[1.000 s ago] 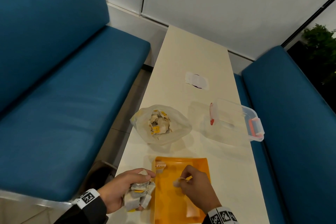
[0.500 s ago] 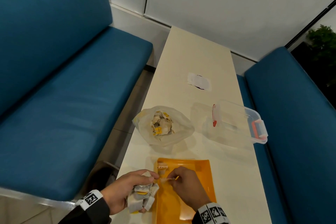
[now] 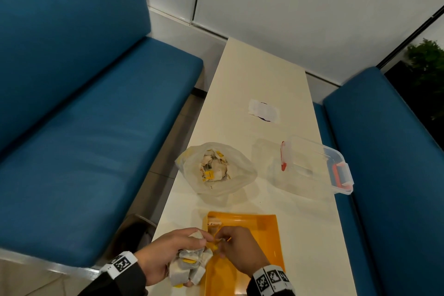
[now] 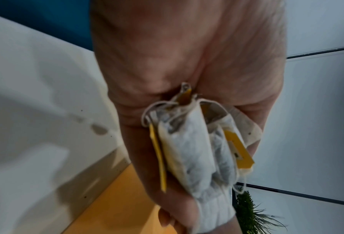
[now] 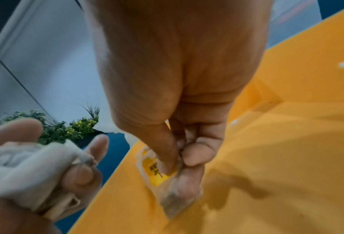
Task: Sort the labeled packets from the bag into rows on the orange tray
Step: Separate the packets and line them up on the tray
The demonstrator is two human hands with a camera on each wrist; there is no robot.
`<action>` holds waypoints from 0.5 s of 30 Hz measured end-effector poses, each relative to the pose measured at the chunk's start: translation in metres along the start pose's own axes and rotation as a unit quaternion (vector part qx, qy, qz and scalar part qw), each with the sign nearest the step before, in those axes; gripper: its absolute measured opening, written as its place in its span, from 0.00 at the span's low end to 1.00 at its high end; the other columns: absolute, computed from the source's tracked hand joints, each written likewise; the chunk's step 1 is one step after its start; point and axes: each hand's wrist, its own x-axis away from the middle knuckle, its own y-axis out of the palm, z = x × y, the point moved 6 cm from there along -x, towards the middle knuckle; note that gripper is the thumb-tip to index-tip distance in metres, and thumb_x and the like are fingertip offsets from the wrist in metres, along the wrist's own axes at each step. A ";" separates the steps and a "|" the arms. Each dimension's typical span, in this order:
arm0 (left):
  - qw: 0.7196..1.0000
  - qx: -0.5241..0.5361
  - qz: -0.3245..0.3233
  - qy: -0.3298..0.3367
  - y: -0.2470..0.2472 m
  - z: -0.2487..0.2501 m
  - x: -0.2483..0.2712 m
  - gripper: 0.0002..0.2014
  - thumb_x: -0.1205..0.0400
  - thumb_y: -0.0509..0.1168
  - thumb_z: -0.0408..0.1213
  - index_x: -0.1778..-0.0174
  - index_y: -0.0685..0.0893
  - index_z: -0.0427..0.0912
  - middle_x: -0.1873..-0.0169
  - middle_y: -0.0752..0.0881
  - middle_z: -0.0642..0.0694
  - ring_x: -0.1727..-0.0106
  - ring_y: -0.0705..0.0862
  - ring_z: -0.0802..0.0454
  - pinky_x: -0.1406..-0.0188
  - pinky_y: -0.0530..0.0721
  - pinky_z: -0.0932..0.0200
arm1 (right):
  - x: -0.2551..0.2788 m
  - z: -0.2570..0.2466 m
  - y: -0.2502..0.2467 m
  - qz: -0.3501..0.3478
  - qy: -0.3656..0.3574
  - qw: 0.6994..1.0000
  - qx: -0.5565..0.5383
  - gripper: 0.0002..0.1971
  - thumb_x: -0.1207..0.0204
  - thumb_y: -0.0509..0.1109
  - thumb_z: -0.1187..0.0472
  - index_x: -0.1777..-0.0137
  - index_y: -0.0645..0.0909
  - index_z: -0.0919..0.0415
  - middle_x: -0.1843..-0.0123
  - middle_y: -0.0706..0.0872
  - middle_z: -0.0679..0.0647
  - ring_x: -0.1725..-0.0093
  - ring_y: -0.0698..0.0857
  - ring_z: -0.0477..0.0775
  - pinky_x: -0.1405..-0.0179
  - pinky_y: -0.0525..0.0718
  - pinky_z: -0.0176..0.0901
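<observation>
Left hand (image 3: 165,255) gripping a bunch of white paper packets (image 4: 195,152) beside the flat orange plastic tray (image 3: 262,243), right hand (image 3: 240,250) pinching one yellow-labelled packet (image 5: 161,172) over it: lay flat, label up, next to the packet (image 3: 212,223) in the far corner.

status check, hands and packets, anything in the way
Left hand grips a bunch of packets. Right hand pinches one yellow-labeled packet over the orange tray. One packet already in the tray's far corner. Nothing blocking.
</observation>
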 end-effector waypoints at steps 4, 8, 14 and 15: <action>1.000 -0.008 -0.006 0.002 0.004 0.001 -0.001 0.14 0.18 0.73 0.38 0.38 0.91 0.41 0.35 0.87 0.31 0.39 0.86 0.34 0.28 0.76 0.32 | -0.011 0.003 0.004 0.039 0.013 0.998 -0.049 0.21 0.22 0.63 0.73 0.56 0.87 0.43 0.49 0.92 0.45 0.52 0.90 0.42 0.56 0.89 0.35; 1.000 -0.007 -0.011 0.006 0.006 0.000 -0.002 0.17 0.21 0.76 0.39 0.36 0.90 0.41 0.33 0.86 0.32 0.37 0.86 0.34 0.28 0.77 0.33 | -0.017 0.007 -0.001 0.109 0.043 0.991 -0.066 0.13 0.26 0.70 0.71 0.61 0.85 0.49 0.56 0.91 0.46 0.55 0.88 0.41 0.58 0.87 0.33; 1.000 -0.006 -0.008 0.004 0.006 -0.002 -0.004 0.17 0.20 0.75 0.37 0.35 0.90 0.40 0.30 0.83 0.28 0.33 0.85 0.32 0.28 0.79 0.36 | -0.020 0.016 0.000 0.156 0.086 0.979 -0.102 0.11 0.27 0.75 0.67 0.65 0.84 0.49 0.63 0.88 0.43 0.61 0.85 0.39 0.67 0.78 0.26; 1.000 -0.002 -0.013 0.004 0.006 -0.002 -0.005 0.19 0.21 0.76 0.38 0.34 0.89 0.40 0.31 0.83 0.28 0.35 0.85 0.32 0.32 0.81 0.35 | -0.021 0.017 0.000 0.164 0.092 0.976 -0.110 0.10 0.27 0.76 0.66 0.64 0.84 0.50 0.63 0.89 0.45 0.61 0.86 0.39 0.66 0.79 0.26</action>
